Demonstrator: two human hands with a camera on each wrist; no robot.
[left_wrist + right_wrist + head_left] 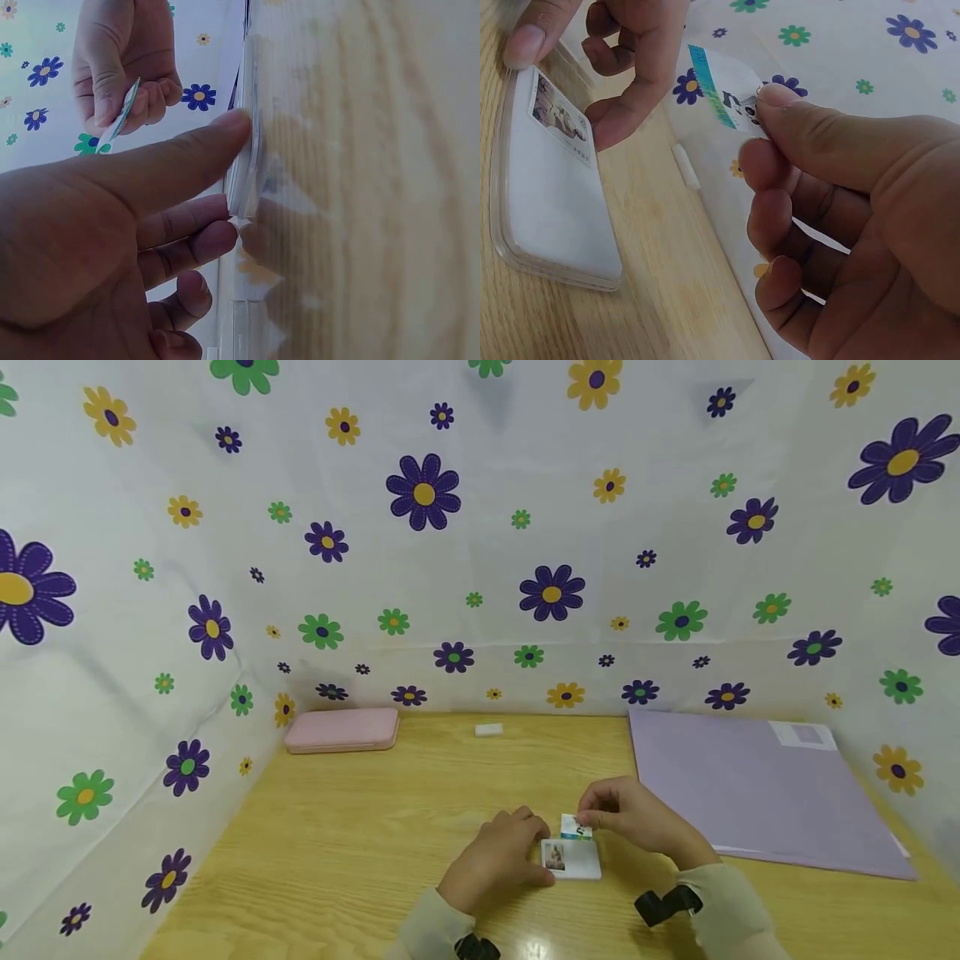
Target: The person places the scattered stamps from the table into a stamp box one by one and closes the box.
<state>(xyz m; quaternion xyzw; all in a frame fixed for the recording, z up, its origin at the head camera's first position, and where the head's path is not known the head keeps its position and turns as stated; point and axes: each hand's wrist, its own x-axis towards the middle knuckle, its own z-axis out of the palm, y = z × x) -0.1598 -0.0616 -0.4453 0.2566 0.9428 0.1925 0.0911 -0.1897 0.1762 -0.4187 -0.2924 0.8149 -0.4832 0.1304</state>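
Note:
A white rounded slab with clear edges lies on the wooden table, a small brown-toned stamp on the left part of its top. My left hand holds the slab at its left end, thumb on the near edge and fingertips by the far edge. Between thumb and index finger, my right hand pinches a small panda stamp with a blue-green border. In the head view this stamp shows just beyond the slab's far edge; the right wrist view shows it raised off the table.
At the back left of the table lies a pink zipped case. A small white block sits near the back edge. To the right is a large lilac folder. Flower-patterned cloth encloses the back and sides.

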